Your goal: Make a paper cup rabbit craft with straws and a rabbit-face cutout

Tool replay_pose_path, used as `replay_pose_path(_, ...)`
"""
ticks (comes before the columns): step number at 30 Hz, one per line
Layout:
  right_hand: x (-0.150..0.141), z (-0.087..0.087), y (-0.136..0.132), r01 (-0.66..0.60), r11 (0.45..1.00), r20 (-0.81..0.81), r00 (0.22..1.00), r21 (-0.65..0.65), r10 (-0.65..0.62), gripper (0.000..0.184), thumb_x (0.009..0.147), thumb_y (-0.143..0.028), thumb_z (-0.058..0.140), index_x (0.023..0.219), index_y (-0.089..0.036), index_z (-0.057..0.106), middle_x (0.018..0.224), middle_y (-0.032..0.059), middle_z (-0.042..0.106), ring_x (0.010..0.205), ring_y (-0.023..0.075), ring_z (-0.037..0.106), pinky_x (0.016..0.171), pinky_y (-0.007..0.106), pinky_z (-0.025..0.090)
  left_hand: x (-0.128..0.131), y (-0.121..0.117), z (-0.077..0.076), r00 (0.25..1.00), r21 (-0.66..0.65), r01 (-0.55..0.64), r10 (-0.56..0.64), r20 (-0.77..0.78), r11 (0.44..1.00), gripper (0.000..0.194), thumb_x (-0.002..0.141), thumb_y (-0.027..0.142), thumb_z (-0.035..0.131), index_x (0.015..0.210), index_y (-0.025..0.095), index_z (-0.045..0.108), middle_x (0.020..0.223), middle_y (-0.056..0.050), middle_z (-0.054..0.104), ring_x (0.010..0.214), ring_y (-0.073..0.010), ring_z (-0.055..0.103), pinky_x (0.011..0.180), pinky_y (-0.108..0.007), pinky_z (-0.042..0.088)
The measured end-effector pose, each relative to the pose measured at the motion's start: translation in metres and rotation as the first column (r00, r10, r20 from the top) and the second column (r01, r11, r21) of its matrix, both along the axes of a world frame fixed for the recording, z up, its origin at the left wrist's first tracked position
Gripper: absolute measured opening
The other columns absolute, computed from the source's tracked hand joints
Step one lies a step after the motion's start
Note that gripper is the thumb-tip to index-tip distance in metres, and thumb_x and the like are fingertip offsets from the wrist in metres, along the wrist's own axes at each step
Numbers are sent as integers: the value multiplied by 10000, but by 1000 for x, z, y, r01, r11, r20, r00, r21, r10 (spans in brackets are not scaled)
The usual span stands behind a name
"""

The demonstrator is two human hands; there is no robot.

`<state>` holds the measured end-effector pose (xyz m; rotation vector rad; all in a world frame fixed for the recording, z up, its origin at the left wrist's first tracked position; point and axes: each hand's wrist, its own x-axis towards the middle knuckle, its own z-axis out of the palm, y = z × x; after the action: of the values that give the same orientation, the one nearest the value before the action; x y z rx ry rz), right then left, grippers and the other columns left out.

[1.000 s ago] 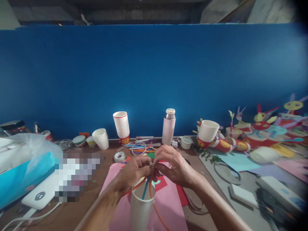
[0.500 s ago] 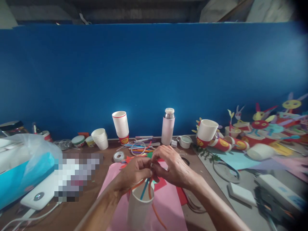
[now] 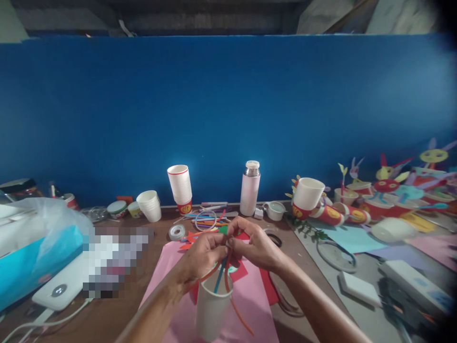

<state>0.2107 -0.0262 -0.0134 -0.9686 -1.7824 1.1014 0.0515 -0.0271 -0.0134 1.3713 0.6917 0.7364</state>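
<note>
A white paper cup (image 3: 213, 314) stands upright before me on a sheet of pink paper (image 3: 257, 305). From its mouth a blue strip (image 3: 219, 277) rises to my fingertips. Orange strips (image 3: 243, 321) meet there too; one trails down outside the cup on the right. Above the rim, my left hand (image 3: 203, 256) is closed, pinching the strips' upper ends. My right hand (image 3: 254, 245) is closed against it, thumb and fingers pressed together at a small whitish bit at the same spot. Fingers partly hide what that bit is. Red paper (image 3: 243, 272) lies behind the cup.
Beyond the hands are a tape roll (image 3: 176, 232), a pile of coloured strips (image 3: 210, 221), a cup stack (image 3: 180, 188) and a thermos (image 3: 250, 190). A white power bank (image 3: 59, 288) is at left. Paper-cup figures (image 3: 387, 188) and a power strip (image 3: 417, 283) are at right.
Both hands stay together at the strips' top; the right fingers have shifted a little and curled closer. The cup now leans slightly less far left in view.
</note>
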Motion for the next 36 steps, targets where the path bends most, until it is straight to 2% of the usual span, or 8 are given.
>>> replay_pose_path(4, 2, -4, 3, -66, 995, -113, 992, -77, 57, 37, 779, -174, 484, 813, -176, 470, 558, -55, 502, 460, 75, 500, 450, 180, 393, 1, -1, 2, 1000, -9, 1, 0, 21, 1000, 202, 743, 127, 499, 851, 98, 667, 732, -89, 671, 653, -182, 620, 667, -304, 449)
replay_pose_path(8, 3, -7, 7, -131, 988, -173, 978, -85, 115, 92, 808, -256, 500, 827, -167, 484, 559, -45, 503, 466, 79, 483, 465, 196, 397, 0, -1, 2, 999, -30, 0, 1, 44, 1000, 190, 733, 121, 513, 837, 97, 669, 743, -97, 676, 654, -183, 622, 676, -306, 452)
replay_pose_path(12, 9, -7, 13, -21, 999, -160, 987, 35, 26, 185, 819, -334, 506, 833, -153, 540, 676, -8, 535, 583, 92, 501, 541, 205, 410, -2, 0, 2, 996, -94, -16, 25, 89, 995, 158, 748, 184, 552, 825, 96, 658, 752, -108, 676, 667, -184, 626, 669, -299, 461)
replay_pose_path(15, 16, -5, 17, 123, 988, -109, 988, 97, -112, 231, 827, -366, 492, 837, -150, 573, 727, 7, 555, 663, 110, 507, 603, 211, 404, -4, 1, 3, 988, -155, -96, 112, 102, 983, 161, 748, 228, 577, 826, 107, 648, 780, -107, 674, 686, -186, 628, 646, -297, 472)
replay_pose_path(17, 20, -3, 18, 173, 979, -78, 983, 109, -165, 248, 827, -379, 487, 823, -151, 584, 712, 3, 565, 655, 112, 507, 596, 209, 394, -4, 2, 4, 979, -142, -170, 183, 85, 975, 171, 738, 227, 593, 852, 110, 643, 785, -98, 675, 690, -180, 627, 654, -294, 474)
replay_pose_path(22, 15, 2, 12, 139, 978, 74, 986, 154, -151, 237, 792, -378, 538, 784, -154, 613, 694, -2, 598, 653, 119, 521, 579, 209, 382, -2, 4, 7, 963, -12, -262, 262, 56, 965, 221, 771, 222, 556, 951, 111, 619, 781, -81, 676, 709, -182, 633, 677, -298, 481)
replay_pose_path(27, 3, 3, 4, 232, 944, 156, 950, 236, -272, 170, 737, -347, 606, 730, -178, 625, 704, -9, 635, 669, 132, 554, 605, 222, 396, -1, 3, 5, 957, 87, -289, 289, 15, 953, 255, 784, 234, 539, 994, 110, 615, 707, -66, 674, 672, -181, 635, 605, -261, 470)
replay_pose_path(36, 0, 5, 1, 202, 935, 162, 953, 291, -256, 180, 784, -199, 507, 644, -179, 617, 651, -22, 644, 634, 117, 572, 627, 216, 401, 2, 4, 3, 948, -36, -300, 302, 97, 953, 358, 724, 258, 624, 1054, 125, 577, 830, -78, 682, 699, -191, 639, 653, -300, 475)
